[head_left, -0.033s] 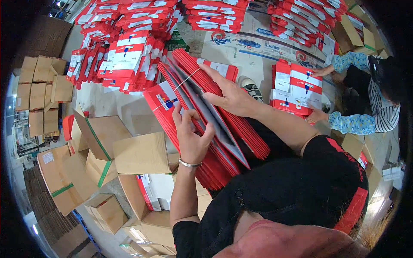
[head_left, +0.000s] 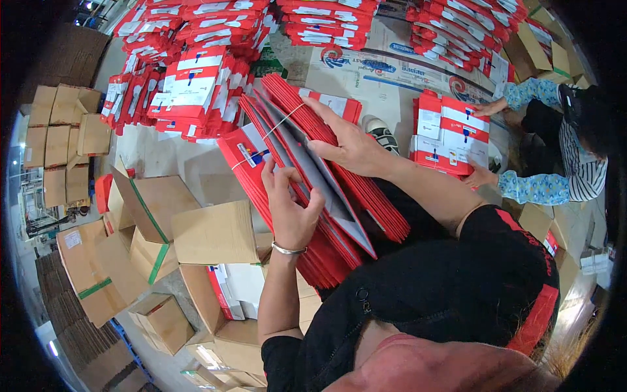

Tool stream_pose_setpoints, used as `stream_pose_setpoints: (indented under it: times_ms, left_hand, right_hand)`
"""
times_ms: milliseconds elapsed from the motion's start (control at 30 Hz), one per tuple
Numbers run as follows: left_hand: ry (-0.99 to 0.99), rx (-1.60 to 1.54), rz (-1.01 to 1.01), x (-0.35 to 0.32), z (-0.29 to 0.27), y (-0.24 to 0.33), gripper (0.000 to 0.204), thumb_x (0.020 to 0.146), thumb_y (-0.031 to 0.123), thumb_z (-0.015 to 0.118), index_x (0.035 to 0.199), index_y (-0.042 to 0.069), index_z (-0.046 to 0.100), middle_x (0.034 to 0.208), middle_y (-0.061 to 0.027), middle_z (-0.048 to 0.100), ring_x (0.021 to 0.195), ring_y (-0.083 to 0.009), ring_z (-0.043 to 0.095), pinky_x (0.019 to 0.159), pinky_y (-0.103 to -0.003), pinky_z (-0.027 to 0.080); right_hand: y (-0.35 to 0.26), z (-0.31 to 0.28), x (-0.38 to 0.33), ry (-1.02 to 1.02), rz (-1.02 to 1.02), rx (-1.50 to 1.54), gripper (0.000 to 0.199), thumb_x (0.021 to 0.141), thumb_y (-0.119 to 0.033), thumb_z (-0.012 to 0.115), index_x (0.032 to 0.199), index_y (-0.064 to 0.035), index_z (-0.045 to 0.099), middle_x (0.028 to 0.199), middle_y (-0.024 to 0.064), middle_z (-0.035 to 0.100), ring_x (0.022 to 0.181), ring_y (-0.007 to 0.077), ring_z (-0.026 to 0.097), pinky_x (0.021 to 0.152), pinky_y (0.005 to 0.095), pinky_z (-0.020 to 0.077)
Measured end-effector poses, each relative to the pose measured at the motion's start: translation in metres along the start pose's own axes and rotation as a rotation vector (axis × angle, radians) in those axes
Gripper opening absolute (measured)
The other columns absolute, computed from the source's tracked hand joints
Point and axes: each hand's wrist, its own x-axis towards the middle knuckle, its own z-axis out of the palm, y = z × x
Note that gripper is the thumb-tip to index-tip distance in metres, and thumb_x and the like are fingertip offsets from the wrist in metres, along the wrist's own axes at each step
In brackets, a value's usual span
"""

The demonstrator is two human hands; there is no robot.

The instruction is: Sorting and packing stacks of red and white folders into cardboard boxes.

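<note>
- Centrally, a thick bundle of flattened red paper bags [head_left: 326, 196] lies slantwise across the person's lap, its top end pointing up and away from the body.
- A thin pale elastic band [head_left: 271, 130] crosses the upper part of the bundle.
- The left hand [head_left: 292, 209] is at the left edge of the bundle, fingers curled and pinching a few sheets near a grey inner face of one bag.
- The right hand [head_left: 349, 140] lies flat on top of the bundle near its upper end, fingers stretched out and close together, pressing down.
- A silver bracelet [head_left: 289, 249] circles the left wrist, just below the bundle.
- Left of the bundle stand several open brown cardboard boxes [head_left: 209, 232], some with green tape; one below holds red and white items.
- Above the bundle, many stacks of red and white bags [head_left: 189, 85] cover the floor.
- Right of the bundle, a co-worker in patterned sleeves [head_left: 535, 186] has both hands on a smaller red and white stack [head_left: 447, 134].
- Far left of the bundle, flat cardboard sheets [head_left: 62, 140] lie in rows.
</note>
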Motion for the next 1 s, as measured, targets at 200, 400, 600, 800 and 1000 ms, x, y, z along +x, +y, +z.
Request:
stream_pose_setpoints:
  times_ms: [200,400,600,800,1000]
  left_hand:
    - [0.019,0.106,0.115,0.001,-0.001,-0.007,0.022,0.074,0.01,0.069,0.086,0.004,0.053,0.117,-0.0262,0.048,0.119,-0.0422,0.046,0.088,-0.045,0.045]
    - [0.056,0.189,0.144,0.001,0.002,0.001,0.038,0.073,0.026,0.08,0.086,0.004,0.052,0.106,-0.0175,0.049,0.113,-0.0338,0.044,0.089,-0.043,0.04]
    - [-0.051,-0.033,0.008,0.002,-0.006,-0.002,0.041,0.073,0.03,0.082,0.084,0.004,0.051,0.114,-0.0241,0.047,0.121,-0.0406,0.043,0.086,-0.043,0.045]
    - [-0.059,0.032,0.061,0.001,-0.005,-0.005,0.039,0.076,0.03,0.079,0.087,0.005,0.051,0.115,-0.0226,0.046,0.123,-0.0405,0.041,0.09,-0.045,0.043]
    - [-0.074,-0.02,0.008,0.003,-0.005,-0.003,0.032,0.078,0.024,0.076,0.087,0.005,0.051,0.119,-0.024,0.044,0.126,-0.0408,0.039,0.092,-0.046,0.042]
  right_hand:
    - [0.0,0.005,-0.001,-0.066,0.101,0.167,0.075,0.093,-0.041,0.057,0.149,-0.004,0.022,0.148,0.0208,0.034,0.133,0.0281,0.039,0.111,0.0386,0.0304]
    - [-0.007,0.012,0.0,-0.049,0.064,0.061,0.076,0.094,-0.048,0.053,0.148,-0.0042,0.023,0.147,0.0211,0.035,0.134,0.0294,0.038,0.111,0.0402,0.0311]
    - [0.002,0.001,0.0,0.003,0.059,0.103,0.071,0.094,-0.045,0.053,0.148,-0.0064,0.028,0.145,0.0189,0.039,0.127,0.0285,0.045,0.105,0.0406,0.0364]
    - [0.002,0.001,0.0,0.005,0.094,0.157,0.075,0.09,-0.044,0.06,0.148,-0.0088,0.028,0.142,0.0188,0.043,0.121,0.0273,0.049,0.101,0.04,0.0402]
    - [-0.008,0.001,0.005,-0.027,0.131,0.157,0.082,0.085,-0.043,0.067,0.149,-0.0092,0.026,0.138,0.0195,0.045,0.118,0.0278,0.051,0.099,0.0405,0.043]
